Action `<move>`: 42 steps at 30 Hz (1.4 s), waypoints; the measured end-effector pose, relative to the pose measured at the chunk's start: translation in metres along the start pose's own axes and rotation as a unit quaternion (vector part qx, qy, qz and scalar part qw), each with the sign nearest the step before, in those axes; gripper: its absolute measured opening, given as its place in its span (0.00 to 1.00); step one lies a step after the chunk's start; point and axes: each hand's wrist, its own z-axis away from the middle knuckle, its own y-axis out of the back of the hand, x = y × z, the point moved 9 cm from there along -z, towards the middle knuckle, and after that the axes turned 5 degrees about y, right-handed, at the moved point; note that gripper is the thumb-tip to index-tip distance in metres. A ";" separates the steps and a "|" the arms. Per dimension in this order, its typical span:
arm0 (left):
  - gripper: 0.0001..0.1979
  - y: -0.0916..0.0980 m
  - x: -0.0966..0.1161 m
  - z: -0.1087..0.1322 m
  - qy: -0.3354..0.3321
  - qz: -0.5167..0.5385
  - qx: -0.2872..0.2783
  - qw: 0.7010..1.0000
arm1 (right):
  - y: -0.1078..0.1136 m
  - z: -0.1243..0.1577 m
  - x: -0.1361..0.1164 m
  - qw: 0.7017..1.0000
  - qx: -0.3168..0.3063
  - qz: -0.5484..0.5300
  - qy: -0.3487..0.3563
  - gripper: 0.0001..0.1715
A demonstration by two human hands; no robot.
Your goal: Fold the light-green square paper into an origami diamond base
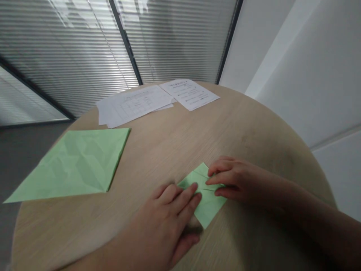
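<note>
A small piece of green folded paper (207, 214) lies flat on the round wooden table, its corners pointing up and down in view. Crease lines or flap edges run across its middle. My left hand (172, 210) rests over its left side, fingers stretched out and fingertips pressing on the paper, the thumb held apart below. From the right, my right hand (232, 178) has its fingers bent and drawn together at the paper's right corner. That corner is partly hidden beneath the right fingers.
A stack of larger green paper sheets (76, 162) lies on the left, one corner jutting past the table's edge. White printed sheets (135, 105) and another printed page (190, 94) lie at the back of the wooden table (254, 128). Window blinds (180, 41) and a white wall (316, 56) stand behind.
</note>
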 end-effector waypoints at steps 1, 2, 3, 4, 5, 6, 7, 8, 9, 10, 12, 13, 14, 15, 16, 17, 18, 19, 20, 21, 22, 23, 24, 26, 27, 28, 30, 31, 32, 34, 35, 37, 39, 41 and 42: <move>0.26 0.001 0.000 -0.001 -0.001 -0.001 -0.003 1.000 | 0.006 0.002 0.001 1.000 0.012 -0.011 -0.003 0.10; 0.26 0.003 0.000 -0.002 -0.003 -0.003 -0.003 1.000 | 0.013 0.005 0.003 0.999 0.028 -0.020 -0.010 0.10; 0.26 0.004 0.000 -0.002 -0.004 -0.006 -0.003 1.000 | 0.023 0.008 0.006 0.998 0.051 -0.024 -0.020 0.11; 0.25 0.005 0.000 -0.002 -0.005 -0.010 0.000 1.000 | 0.033 0.012 0.009 0.996 0.077 -0.021 -0.035 0.11; 0.25 0.005 0.000 -0.001 -0.007 -0.014 0.005 1.000 | 0.044 0.016 0.012 0.993 0.108 -0.012 -0.052 0.12; 0.24 0.004 0.000 0.000 -0.008 -0.017 0.008 1.000 | 0.054 0.021 0.014 0.988 0.137 -0.002 -0.069 0.13; 0.23 0.003 0.000 0.001 -0.009 -0.018 0.014 1.000 | 0.062 0.024 0.016 0.984 0.160 0.007 -0.083 0.13; 0.22 0.001 -0.001 0.003 -0.009 -0.016 0.024 1.000 | 0.067 0.027 0.016 0.981 0.174 0.011 -0.091 0.13; 0.22 -0.001 -0.001 0.005 -0.007 -0.012 0.038 0.999 | 0.068 0.027 0.015 0.981 0.173 0.010 -0.092 0.12; 0.21 -0.003 -0.002 0.007 -0.005 -0.008 0.055 0.998 | 0.065 0.026 0.013 0.983 0.159 0.004 -0.087 0.12; 0.22 -0.005 -0.002 0.012 -0.001 -0.002 0.089 0.996 | 0.052 0.020 0.006 0.992 0.105 -0.016 -0.065 0.11; 0.22 -0.007 -0.002 0.014 -0.003 -0.001 0.101 0.995 | 0.043 0.017 0.003 0.995 0.074 -0.025 -0.056 0.10; 0.22 -0.008 -0.002 0.015 -0.005 -0.001 0.107 0.994 | 0.035 0.015 0.000 0.997 0.047 -0.031 -0.051 0.10; 0.23 -0.009 -0.002 0.015 -0.008 -0.002 0.110 0.994 | 0.028 0.013 -0.001 0.998 0.027 -0.032 -0.051 0.10; 0.23 -0.010 -0.001 0.016 -0.010 -0.003 0.114 0.993 | 0.021 0.011 -0.001 0.998 0.012 -0.030 -0.056 0.10; 0.23 -0.009 -0.001 0.016 -0.012 -0.004 0.118 0.993 | 0.016 0.010 0.000 0.997 0.003 -0.024 -0.067 0.10; 0.23 -0.009 -0.001 0.016 -0.012 -0.005 0.122 0.992 | 0.012 0.009 0.002 0.997 -0.002 -0.019 -0.080 0.10; 0.23 -0.009 -0.001 0.015 -0.012 -0.005 0.126 0.992 | 0.009 0.009 0.004 0.996 -0.004 -0.014 -0.093 0.11; 0.23 -0.008 -0.001 0.015 -0.012 -0.005 0.130 0.991 | 0.007 0.008 0.007 0.994 -0.005 -0.011 -0.104 0.11; 0.23 -0.008 -0.001 0.015 -0.012 -0.005 0.131 0.991 | 0.005 0.008 0.009 0.993 -0.004 -0.009 -0.117 0.11; 0.23 -0.009 -0.001 0.015 -0.011 -0.004 0.130 0.991 | 0.004 0.008 0.011 0.992 -0.002 -0.008 -0.128 0.11; 0.23 -0.010 -0.002 0.014 -0.008 -0.003 0.126 0.992 | 0.004 0.007 0.013 0.991 0.002 -0.008 -0.137 0.10; 0.23 -0.011 -0.004 0.014 -0.003 -0.001 0.121 0.993 | 0.003 0.007 0.015 0.989 0.004 -0.010 -0.145 0.10; 0.22 -0.013 -0.007 0.015 -0.002 0.003 0.106 0.994 | 0.003 0.006 0.017 0.987 0.011 -0.019 -0.158 0.09; 0.22 -0.014 -0.008 0.015 -0.009 0.006 0.097 0.995 | 0.004 0.006 0.018 0.986 0.015 -0.026 -0.163 0.09; 0.22 -0.015 -0.008 0.016 -0.020 0.008 0.091 0.996 | 0.004 0.005 0.018 0.985 0.019 -0.033 -0.169 0.08; 0.23 -0.015 -0.007 0.017 -0.042 0.012 0.086 0.995 | 0.004 0.005 0.020 0.981 0.027 -0.043 -0.185 0.07; 0.23 -0.015 -0.007 0.018 -0.048 0.014 0.087 0.995 | 0.005 0.005 0.020 0.980 0.030 -0.045 -0.190 0.06; 0.23 -0.014 -0.008 0.018 -0.048 0.017 0.090 0.995 | 0.004 0.005 0.020 0.980 0.031 -0.045 -0.193 0.06; 0.22 -0.014 -0.009 0.019 -0.048 0.025 0.093 0.994 | 0.004 0.004 0.020 0.980 0.034 -0.043 -0.192 0.05; 0.22 -0.014 -0.010 0.019 -0.046 0.028 0.093 0.994 | 0.004 0.004 0.019 0.980 0.035 -0.043 -0.189 0.05; 0.22 -0.016 -0.011 0.018 -0.041 0.029 0.092 0.995 | 0.004 0.004 0.020 0.981 0.034 -0.043 -0.187 0.05; 0.23 -0.017 -0.013 0.018 -0.038 0.027 0.086 0.995 | 0.003 0.004 0.020 0.981 0.033 -0.040 -0.186 0.04; 0.23 -0.019 -0.014 0.016 -0.037 0.027 0.076 0.996 | 0.003 0.005 0.019 0.982 0.037 -0.036 -0.181 0.04; 0.23 -0.018 -0.013 0.015 -0.038 0.028 0.074 0.996 | 0.004 0.005 0.017 0.983 0.042 -0.033 -0.174 0.05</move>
